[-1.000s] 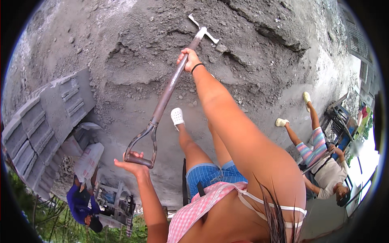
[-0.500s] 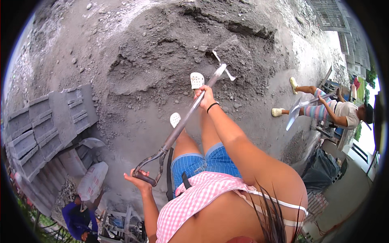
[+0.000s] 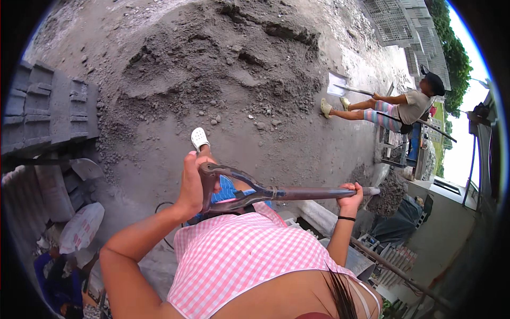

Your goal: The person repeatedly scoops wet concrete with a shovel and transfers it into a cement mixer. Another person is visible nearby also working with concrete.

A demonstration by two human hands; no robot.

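Left hand (image 3: 192,183) gripping D-handle (image 3: 239,173) of shovel (image 3: 297,193), fingers wrapped round crossbar, wrist bent up, elbow flexed out to my left. Right hand (image 3: 350,199) gripping metal shaft (image 3: 319,193) near far end, fingers curled over, forearm raised, black wristband (image 3: 346,218) below. Shovel crosswise before my pink checked top (image 3: 234,250), near level in view. Grey sandy heap (image 3: 391,194) just past right hand; blade can't be made out.
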